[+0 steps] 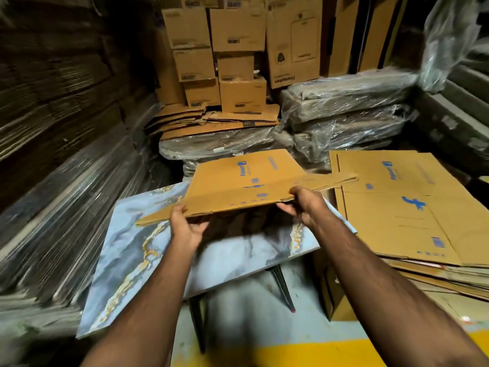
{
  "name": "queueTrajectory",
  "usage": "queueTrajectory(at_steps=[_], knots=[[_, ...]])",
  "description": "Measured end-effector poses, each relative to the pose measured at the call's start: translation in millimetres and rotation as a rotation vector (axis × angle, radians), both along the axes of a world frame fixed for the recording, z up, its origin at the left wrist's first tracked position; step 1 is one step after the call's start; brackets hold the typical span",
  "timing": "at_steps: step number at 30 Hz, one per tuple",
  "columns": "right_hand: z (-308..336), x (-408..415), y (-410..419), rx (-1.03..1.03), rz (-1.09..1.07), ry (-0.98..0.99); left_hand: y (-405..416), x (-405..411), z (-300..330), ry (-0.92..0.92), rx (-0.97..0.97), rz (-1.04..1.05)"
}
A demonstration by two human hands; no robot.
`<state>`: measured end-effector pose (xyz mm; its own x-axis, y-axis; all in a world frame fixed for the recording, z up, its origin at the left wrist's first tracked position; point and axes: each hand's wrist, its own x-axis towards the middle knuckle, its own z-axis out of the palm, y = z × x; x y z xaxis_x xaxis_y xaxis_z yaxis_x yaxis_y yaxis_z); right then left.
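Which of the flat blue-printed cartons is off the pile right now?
The flat carton over the marbled table, gripped by the left hand and right hand. The other printed carton lies on the stack at right.

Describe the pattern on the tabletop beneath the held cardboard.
The tabletop is blue-grey marble with gold veins; head view.

I see a marble-patterned table [127, 260] below, a stack of flat cartons [412, 215] just right of it, plastic-wrapped bundles [344, 112] behind, and brown boxes [238, 30] piled at the back.
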<state>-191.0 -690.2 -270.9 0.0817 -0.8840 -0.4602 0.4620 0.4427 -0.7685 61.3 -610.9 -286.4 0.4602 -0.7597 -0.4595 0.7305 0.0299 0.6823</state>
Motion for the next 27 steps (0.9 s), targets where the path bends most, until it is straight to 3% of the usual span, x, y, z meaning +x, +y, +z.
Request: queueTrajectory(at_steps=[6, 13, 21, 27], knots=[[1.4, -16.1, -5.0, -0.171, -0.009, 0.263, -1.5, 10.2, -13.3, -0.119, 0.032, 0.031], [27.4, -34.6, -53.9, -0.384, 0.002, 0.362, -70.3, 6.9, 9.4, -0.151, -0.033, 0.05], [43.9, -116.2, -147.9, -0.341, -0.111, 0.435, -218.0, -51.8, 27.1, -0.179, -0.134, -0.067], [36.4, -208.9, -201.7, -0.339, -0.321, 0.478, -306.1, -157.0, 35.8, -0.081, -0.198, -0.242]])
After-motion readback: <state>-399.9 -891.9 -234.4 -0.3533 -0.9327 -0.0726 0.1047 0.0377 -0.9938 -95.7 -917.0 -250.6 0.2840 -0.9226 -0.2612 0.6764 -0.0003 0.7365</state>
